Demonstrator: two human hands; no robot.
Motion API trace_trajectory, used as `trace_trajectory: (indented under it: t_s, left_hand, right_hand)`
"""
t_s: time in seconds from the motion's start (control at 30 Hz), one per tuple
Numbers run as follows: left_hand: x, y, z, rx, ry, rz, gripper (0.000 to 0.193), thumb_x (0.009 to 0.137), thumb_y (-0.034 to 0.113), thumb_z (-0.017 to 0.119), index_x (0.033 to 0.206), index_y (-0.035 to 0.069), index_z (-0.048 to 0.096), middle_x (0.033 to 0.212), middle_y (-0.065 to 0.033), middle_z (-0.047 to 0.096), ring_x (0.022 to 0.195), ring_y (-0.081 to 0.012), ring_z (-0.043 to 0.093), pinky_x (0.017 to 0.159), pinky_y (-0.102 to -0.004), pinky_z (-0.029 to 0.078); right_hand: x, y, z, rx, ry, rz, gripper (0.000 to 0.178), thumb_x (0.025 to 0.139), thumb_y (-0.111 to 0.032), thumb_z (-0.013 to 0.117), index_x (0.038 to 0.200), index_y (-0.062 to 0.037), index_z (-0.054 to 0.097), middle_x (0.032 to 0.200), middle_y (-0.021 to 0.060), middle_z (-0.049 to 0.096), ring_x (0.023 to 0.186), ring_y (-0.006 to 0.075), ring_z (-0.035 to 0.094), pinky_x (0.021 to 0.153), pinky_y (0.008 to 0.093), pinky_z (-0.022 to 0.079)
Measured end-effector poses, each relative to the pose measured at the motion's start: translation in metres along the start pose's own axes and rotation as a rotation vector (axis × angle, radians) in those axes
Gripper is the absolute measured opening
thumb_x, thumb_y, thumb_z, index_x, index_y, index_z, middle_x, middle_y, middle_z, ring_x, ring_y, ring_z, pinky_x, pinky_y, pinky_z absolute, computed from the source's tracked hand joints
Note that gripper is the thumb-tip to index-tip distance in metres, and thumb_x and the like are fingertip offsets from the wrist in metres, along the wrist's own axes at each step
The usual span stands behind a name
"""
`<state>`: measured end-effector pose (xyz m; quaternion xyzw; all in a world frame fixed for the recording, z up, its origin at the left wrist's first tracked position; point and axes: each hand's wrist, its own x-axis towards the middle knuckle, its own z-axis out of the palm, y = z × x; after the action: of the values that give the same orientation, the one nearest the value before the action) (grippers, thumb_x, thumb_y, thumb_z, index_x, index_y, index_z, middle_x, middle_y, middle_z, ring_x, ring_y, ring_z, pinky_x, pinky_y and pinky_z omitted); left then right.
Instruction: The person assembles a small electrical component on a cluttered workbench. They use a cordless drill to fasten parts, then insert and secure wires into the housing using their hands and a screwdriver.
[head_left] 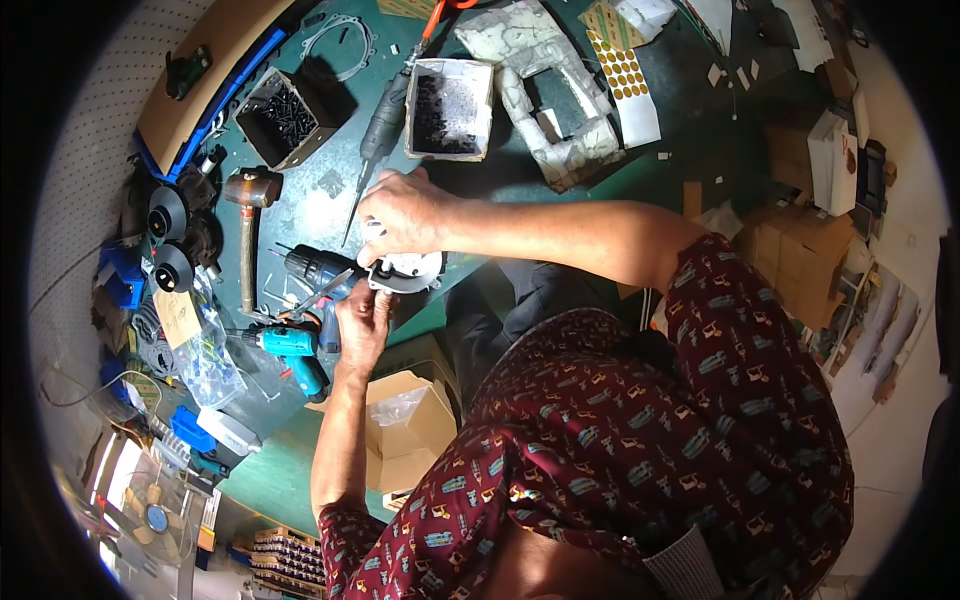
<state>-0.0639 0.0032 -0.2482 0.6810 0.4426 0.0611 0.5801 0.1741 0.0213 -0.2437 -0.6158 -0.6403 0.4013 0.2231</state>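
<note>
My left hand (362, 318) grips the near edge of a white round housing (410, 274) with dark parts inside, its thumb against the rim. Above the housing, my right hand (405, 212) is closed, its fingertips reaching down to the housing's far left edge; what they pinch is hidden. A dark blue cordless drill (308, 265) lies just left of the housing. Next to it is a teal cordless drill (288, 342). A grey corded power screwdriver (383, 125) rests beyond my right hand, its tip pointing toward me.
At the far side stand a box of black screws (280, 122) and a white box of small dark parts (450, 108). A mallet (248, 235) lies left. A taped foam frame (560, 110) and a sticker sheet (625, 80) lie far right. An open carton (408, 430) sits below the table edge.
</note>
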Motion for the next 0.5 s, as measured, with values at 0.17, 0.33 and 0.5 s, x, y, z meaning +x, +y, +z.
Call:
trace_trajectory:
  t_s: [0.17, 0.33, 0.5]
  left_hand:
    - [0.004, 0.000, -0.003, 0.159, 0.034, 0.060, 0.027, 0.098, 0.022, 0.070, 0.091, -0.002, 0.059, 0.066, -0.0137, 0.062, 0.057, -0.0166, 0.050, 0.054, -0.0333, 0.045]
    - [-0.002, 0.016, 0.008, -0.419, -0.060, -0.177, 0.023, 0.101, 0.023, 0.066, 0.099, 0.000, 0.062, 0.082, -0.0010, 0.066, 0.066, -0.0092, 0.055, 0.061, -0.0260, 0.049]
    - [-0.021, 0.019, 0.028, -0.544, -0.183, -0.242, 0.022, 0.101, 0.024, 0.065, 0.097, 0.002, 0.063, 0.083, -0.0014, 0.065, 0.071, -0.0086, 0.059, 0.063, -0.0258, 0.053]
  right_hand:
    - [0.005, 0.001, -0.008, -0.033, -0.073, -0.011, 0.052, 0.066, -0.051, 0.085, 0.089, -0.0061, 0.073, 0.092, 0.0115, 0.071, 0.104, 0.0330, 0.063, 0.083, 0.0514, 0.047]
    - [0.013, 0.013, -0.004, -0.070, -0.105, -0.131, 0.051, 0.067, -0.050, 0.085, 0.090, -0.0051, 0.073, 0.090, 0.0150, 0.071, 0.095, 0.0365, 0.066, 0.081, 0.0489, 0.052]
    - [0.028, 0.002, -0.015, 0.052, -0.209, -0.343, 0.067, 0.072, -0.057, 0.082, 0.108, -0.0019, 0.072, 0.116, 0.0190, 0.070, 0.114, 0.0354, 0.063, 0.103, 0.0439, 0.045]
